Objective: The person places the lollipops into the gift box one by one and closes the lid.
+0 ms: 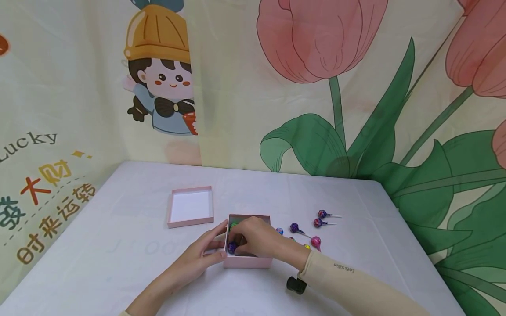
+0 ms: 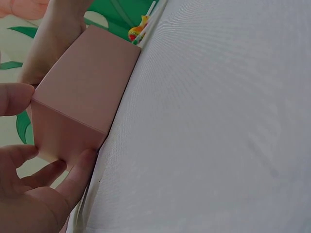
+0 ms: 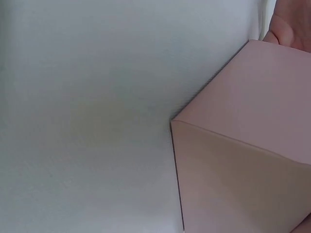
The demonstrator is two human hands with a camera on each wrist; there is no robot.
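An open pink box point(image 1: 247, 262) stands in front of the person. My left hand point(image 1: 200, 251) rests on its left side, thumb at the near corner and fingers spread along the wall; the left wrist view shows these fingertips point(image 2: 86, 158) on the box's side. My right hand point(image 1: 254, 237) reaches down into the box with curled fingers. At its fingertips it pinches a dark purple-blue lollipop point(image 1: 232, 248), whose stick is hidden. A green lollipop point(image 1: 233, 225) lies behind it in the box. The right hand covers much of the inside.
The shallow pink lid point(image 1: 170, 215) lies hollow side up at the back left. To the box's right are several lollipops, among them a purple one point(image 1: 294, 228), a pink one point(image 1: 316, 242) and two point(image 1: 318, 222) farther back. A black wrist camera point(image 1: 296, 285) hangs below the right wrist.
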